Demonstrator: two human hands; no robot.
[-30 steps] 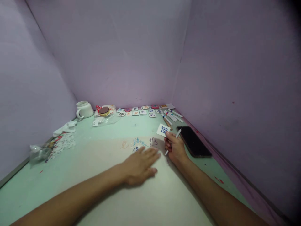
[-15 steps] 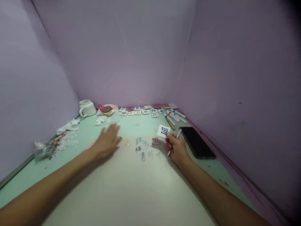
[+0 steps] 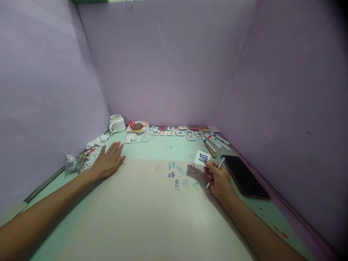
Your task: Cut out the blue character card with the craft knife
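Observation:
My right hand (image 3: 219, 177) pinches a small white card (image 3: 201, 158) with a blue Chinese character, and a white marker (image 3: 222, 162) sticks out between its fingers. Below and to the left of that card, several coloured handwritten characters (image 3: 179, 173) stand on a pale sheet (image 3: 146, 217). My left hand (image 3: 109, 160) is palm down with its fingers stretched out, holding nothing, near the left edge of the sheet. Close to its left lies a pile of white paper scraps (image 3: 92, 157). A dark phone (image 3: 246, 177) lies right of my right hand.
Along the back wall are rows of character cards (image 3: 179, 133). Several markers (image 3: 213, 140) lie at the back right. A white jug (image 3: 117, 124) and a round brown-topped tin (image 3: 137, 127) on plastic wrap stand at the back left. Purple walls (image 3: 174, 72) enclose the table.
My left hand has moved left, away from the written characters towards the paper scraps. The view has shifted left. My right hand still holds the card and marker.

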